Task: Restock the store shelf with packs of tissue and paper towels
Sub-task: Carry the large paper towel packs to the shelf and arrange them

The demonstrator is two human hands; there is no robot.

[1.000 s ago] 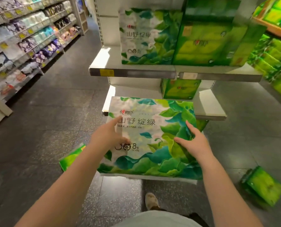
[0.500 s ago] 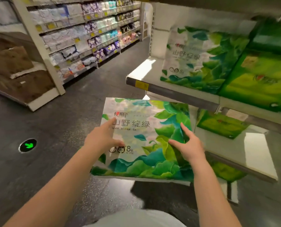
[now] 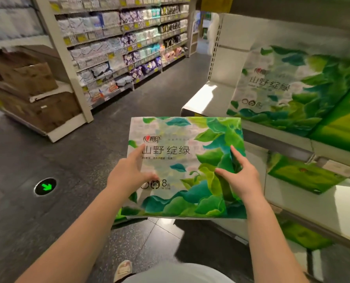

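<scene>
Bare-armed person wears a pale grey garment and a beige shoe.

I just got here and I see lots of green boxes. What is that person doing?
A person is filling a store shelf. Both hands hold one big leafy tissue pack in the air: the left hand on its left side, the right hand on its right. The pack is not on the shelf yet. A matching pack already stands on the white shelf to the right, with bare space beside it. Plain green packs sit on the shelf below. The aisle floor is dark.
</scene>
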